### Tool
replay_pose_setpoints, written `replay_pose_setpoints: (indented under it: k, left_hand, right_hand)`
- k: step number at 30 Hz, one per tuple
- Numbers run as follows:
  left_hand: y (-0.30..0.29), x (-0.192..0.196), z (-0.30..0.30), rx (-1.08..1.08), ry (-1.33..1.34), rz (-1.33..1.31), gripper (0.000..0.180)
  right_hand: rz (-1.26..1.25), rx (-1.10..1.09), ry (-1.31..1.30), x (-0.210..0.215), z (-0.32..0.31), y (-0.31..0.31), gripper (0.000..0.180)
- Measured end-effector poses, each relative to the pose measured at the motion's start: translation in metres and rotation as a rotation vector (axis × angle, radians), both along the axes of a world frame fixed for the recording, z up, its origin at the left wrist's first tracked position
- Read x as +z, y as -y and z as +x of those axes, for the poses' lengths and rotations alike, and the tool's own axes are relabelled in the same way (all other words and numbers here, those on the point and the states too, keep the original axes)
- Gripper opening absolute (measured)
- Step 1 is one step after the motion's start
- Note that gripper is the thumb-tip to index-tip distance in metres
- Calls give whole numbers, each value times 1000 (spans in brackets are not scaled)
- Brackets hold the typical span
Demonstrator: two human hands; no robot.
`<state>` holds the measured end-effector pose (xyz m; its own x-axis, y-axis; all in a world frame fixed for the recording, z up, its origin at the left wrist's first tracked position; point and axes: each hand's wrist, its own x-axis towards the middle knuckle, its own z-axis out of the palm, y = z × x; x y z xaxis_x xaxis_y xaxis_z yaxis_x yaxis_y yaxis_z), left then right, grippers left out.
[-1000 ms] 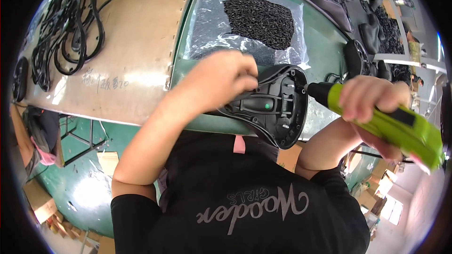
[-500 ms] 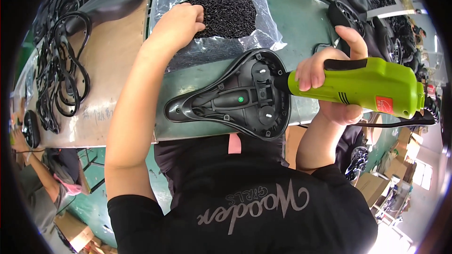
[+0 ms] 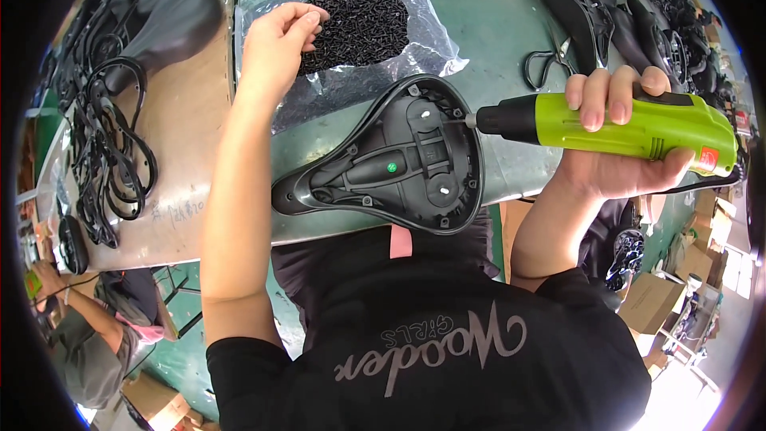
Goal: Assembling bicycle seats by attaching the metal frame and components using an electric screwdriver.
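A black bicycle saddle [image 3: 373, 161] lies underside up on the table in front of me, its nose to the left. My right hand [image 3: 618, 132] is closed around a lime-green electric screwdriver [image 3: 570, 121] with a black front end. The tool is held sideways, and its thin bit reaches over the saddle's wide rear rim; whether the tip touches is hard to tell. Beyond the saddle, a heap of small black screws [image 3: 359, 25] rests on a clear plastic bag [image 3: 435, 28]. My left hand [image 3: 279, 36] is at the heap's left edge, fingers pinched together; what they hold is too small to see.
Black saddle rings [image 3: 112, 144] and dark saddle covers [image 3: 175, 24] pile up on the left. Scissors [image 3: 549, 60] lie at the right, beside another upturned saddle [image 3: 578, 20] and more saddles. A co-worker's arm [image 3: 88, 311] shows at the far lower left.
My left hand has drawn slightly up off the screws, fingers now pinched. The screwdriver has shifted right and slightly up, uncovering its bit, and my right fingers have closed further over it.
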<state>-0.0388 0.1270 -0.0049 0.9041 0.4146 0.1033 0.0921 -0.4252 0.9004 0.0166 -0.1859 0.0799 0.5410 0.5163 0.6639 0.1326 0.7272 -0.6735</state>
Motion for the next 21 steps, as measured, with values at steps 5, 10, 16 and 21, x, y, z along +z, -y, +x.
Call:
replay_pose_setpoints:
  k: [5, 10, 16, 21]
  left_hand:
    - [71, 30, -42, -231, 66, -710, 26]
    - [118, 44, -76, -290, 58, -1040, 28]
    - [131, 51, -81, -249, 56, -1041, 27]
    - [132, 43, -82, -215, 42, -1099, 27]
  right_hand:
    - [130, 61, -118, 7, 0, 8, 67]
    - [281, 30, -274, 29, -10, -5, 52]
    - [247, 59, -215, 30, -13, -11, 51]
    - [202, 37, -155, 28, -17, -9, 52]
